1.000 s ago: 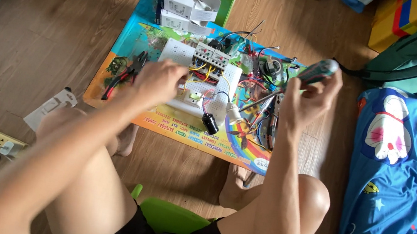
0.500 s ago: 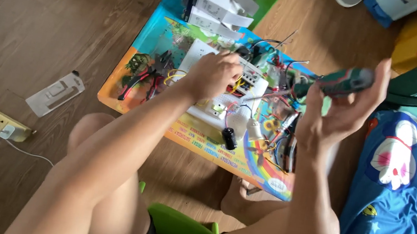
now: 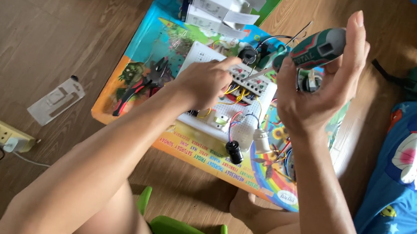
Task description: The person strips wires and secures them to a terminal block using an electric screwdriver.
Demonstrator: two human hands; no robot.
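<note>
The right hand (image 3: 317, 90) has lifted the green screwdriver (image 3: 310, 50) higher, tilting it so the tip slants down toward the white board (image 3: 213, 56). The left hand (image 3: 204, 81) has shifted onto that board's upper edge, fingers pinching there.

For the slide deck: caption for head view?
Left hand steadies white wiring board; right hand holds green screwdriver.

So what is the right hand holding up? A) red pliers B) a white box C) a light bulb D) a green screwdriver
D: the right hand grips a green screwdriver, its tip pointing down at the white board.
</note>
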